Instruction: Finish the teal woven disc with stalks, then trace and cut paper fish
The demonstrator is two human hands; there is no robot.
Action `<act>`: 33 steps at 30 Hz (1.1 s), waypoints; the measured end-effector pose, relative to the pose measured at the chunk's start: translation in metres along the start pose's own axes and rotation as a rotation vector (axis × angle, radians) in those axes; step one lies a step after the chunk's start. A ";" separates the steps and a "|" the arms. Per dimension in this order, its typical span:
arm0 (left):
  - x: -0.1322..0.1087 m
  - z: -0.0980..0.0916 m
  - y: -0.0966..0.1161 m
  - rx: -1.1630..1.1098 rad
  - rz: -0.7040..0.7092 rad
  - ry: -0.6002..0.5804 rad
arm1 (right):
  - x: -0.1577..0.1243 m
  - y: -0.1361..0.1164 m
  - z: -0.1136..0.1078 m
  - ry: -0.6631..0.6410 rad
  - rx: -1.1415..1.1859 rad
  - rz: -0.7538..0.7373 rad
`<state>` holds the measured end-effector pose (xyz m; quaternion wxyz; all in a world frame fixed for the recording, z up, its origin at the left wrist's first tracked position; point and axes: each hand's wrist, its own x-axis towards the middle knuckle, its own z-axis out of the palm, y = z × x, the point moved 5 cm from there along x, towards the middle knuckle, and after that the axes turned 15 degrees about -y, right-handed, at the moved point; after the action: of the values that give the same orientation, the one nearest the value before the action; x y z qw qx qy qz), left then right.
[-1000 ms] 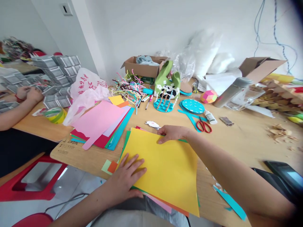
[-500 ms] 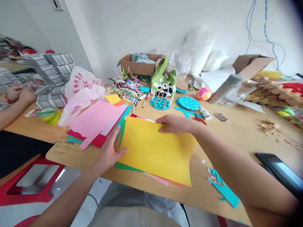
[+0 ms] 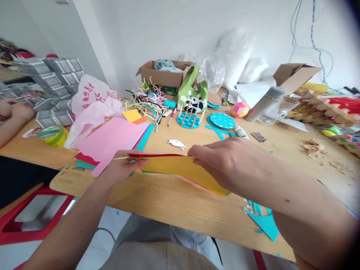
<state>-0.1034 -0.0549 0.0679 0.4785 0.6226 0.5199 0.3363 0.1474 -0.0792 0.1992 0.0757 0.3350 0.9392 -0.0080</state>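
Between my two hands is a stack of coloured paper (image 3: pixel 171 165), yellow on the side facing me, with red, green, pink and orange sheets showing at its edges. It is tilted up, so its top edge points at me. My left hand (image 3: pixel 123 165) grips the stack's left end, thumb on the yellow side. My right hand (image 3: pixel 219 157) pinches the upper edge toward the right. A white paper cutout (image 3: pixel 176 144) lies on the table just beyond the stack. Left of it, a pile of sheets with a pink sheet (image 3: pixel 109 138) on top lies partly behind my left hand.
At the back are a green panda bag (image 3: pixel 192 95), a cardboard box (image 3: pixel 163 77), pipe cleaners (image 3: pixel 146 95) and blue discs (image 3: pixel 222 121). A grey bottle (image 3: pixel 266 104) stands right. Blue paper scraps (image 3: pixel 263 221) lie near the front edge. Another person's hands (image 3: pixel 19 110) are far left.
Both hands have raised the paper stack from lying nearly flat to tilted upright. My left hand has closed on its left end. The white cutout behind it has come fully into view.
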 end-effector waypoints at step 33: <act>-0.001 0.037 -0.042 0.188 -0.312 -0.200 | 0.074 0.081 0.135 -0.477 0.434 0.195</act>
<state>-0.0831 -0.0647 0.0162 0.5137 0.6068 0.5891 0.1445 0.1602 0.0215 0.0580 0.2207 0.4204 0.8348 -0.2786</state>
